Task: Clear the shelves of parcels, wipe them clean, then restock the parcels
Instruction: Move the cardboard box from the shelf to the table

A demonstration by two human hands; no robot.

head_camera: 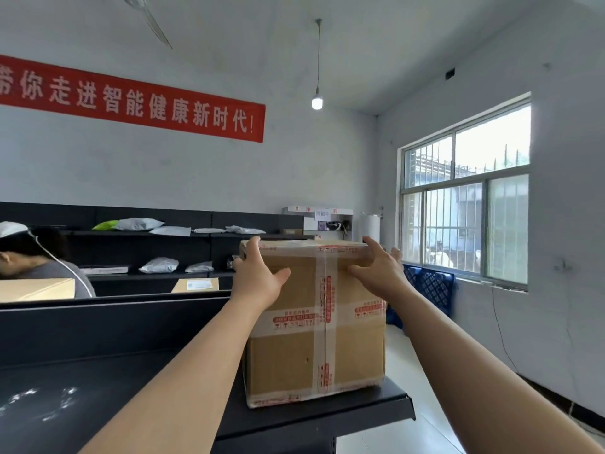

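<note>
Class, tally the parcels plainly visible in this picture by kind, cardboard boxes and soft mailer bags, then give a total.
Cardboard boxes: 3
Soft mailer bags: 7
Total: 10
Left out as unclear: small brown item, flat grey item.

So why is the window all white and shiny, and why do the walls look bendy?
Head view: daylight overexposes the upper panes of the window, so the outside washes out. The wide-angle lens bends the back wall and the edge of the shelf. Pale glare patches sit at the shelf's lower left. The cardboard box looks sharp.
</note>
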